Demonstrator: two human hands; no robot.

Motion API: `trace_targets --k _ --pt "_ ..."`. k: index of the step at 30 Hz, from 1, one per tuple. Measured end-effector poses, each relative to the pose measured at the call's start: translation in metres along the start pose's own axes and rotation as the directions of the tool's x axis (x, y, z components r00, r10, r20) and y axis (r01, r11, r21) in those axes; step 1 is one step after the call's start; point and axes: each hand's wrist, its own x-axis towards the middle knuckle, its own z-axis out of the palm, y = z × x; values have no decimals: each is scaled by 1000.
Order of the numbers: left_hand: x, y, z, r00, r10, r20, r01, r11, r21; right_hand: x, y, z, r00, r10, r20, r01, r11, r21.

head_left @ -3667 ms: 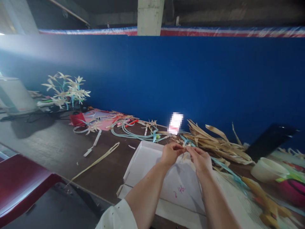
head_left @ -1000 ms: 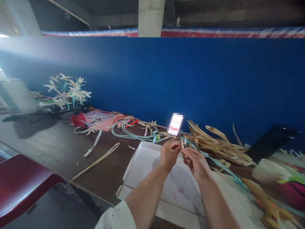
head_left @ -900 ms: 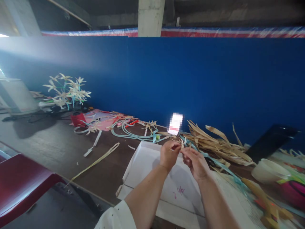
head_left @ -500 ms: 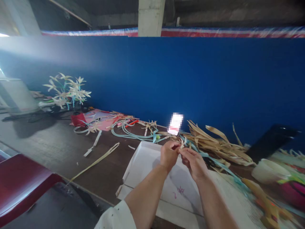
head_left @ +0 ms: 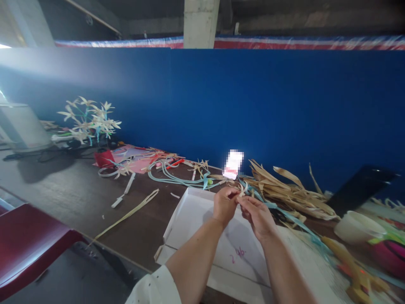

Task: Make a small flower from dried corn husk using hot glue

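Observation:
My left hand (head_left: 224,205) and my right hand (head_left: 257,215) meet above a shallow white cardboard tray (head_left: 186,213). Both pinch a small straw flower (head_left: 243,191) made of pale dried strips, held between the fingertips. A light blue ribbon (head_left: 286,216) runs from the flower down to the right over the table. My left fingers are curled round the flower's base. My right thumb and fingers press on it from the right.
A heap of dried leaf strips (head_left: 284,188) lies behind my hands. Light blue cords (head_left: 171,174) coil to the left. A bunch of finished straw flowers (head_left: 90,120) stands far left by a red cup (head_left: 103,157). A white bowl (head_left: 356,226) sits at right; a red seat (head_left: 25,245) lower left.
My hands have stayed together on the flower, rising slightly; my right hand has turned and shifted a little to the left against my left hand. Nothing else moved.

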Motion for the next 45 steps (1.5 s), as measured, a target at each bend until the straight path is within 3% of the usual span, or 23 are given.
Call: trace_targets --k 3,5,8,10,11,13,17,19,22,26,31,34,38,42,45 --pt "2 -2 0 999 -37 -8 37 999 -1 2 -2 -4 998 -16 -61 14 999 -38" --pt "5 -4 -1 995 -98 -30 97 995 -33 5 -4 -12 985 -27 -169 21 999 -39" --pt "10 -5 -3 973 -218 -71 211 973 -95 9 -8 -28 915 -94 -392 49 991 -125" --pt "13 -6 -5 961 -260 -99 248 962 -115 10 -12 -40 858 -186 -479 15 941 -339" --pt "15 -7 -6 955 -273 -115 259 957 -128 11 -13 -46 842 -234 -486 -29 880 -475" --pt "17 -7 -8 940 -311 -143 286 943 -170 13 -13 -54 859 -272 -435 -139 693 -708" --pt "17 -5 -11 923 -356 -145 316 919 -237 18 -1 -57 955 -76 -285 -241 358 -902" --pt "17 -2 -12 926 -349 -142 310 921 -236 20 8 -54 964 -15 -264 -251 263 -931" --pt "16 1 -13 928 -343 -144 310 928 -207 20 16 -47 962 -22 -273 -263 202 -943" --pt "16 6 -14 928 -352 -122 330 929 -169 18 8 -48 945 -17 -326 -317 187 -930" --pt "16 7 -12 920 -372 -126 342 916 -207 20 -4 -80 894 -110 -435 -411 186 -893" --pt "16 4 -10 918 -382 -109 357 913 -197 21 1 -96 943 -50 -328 -311 207 -928" --pt "15 1 -10 928 -363 -88 348 926 -148 20 11 -95 969 62 -238 -246 245 -938" --pt "14 2 -10 933 -352 -79 340 931 -135 18 12 -86 982 54 -180 -188 345 -920" --pt "14 4 -9 926 -367 -87 355 926 -130 17 6 -79 979 -46 -199 -149 504 -851"
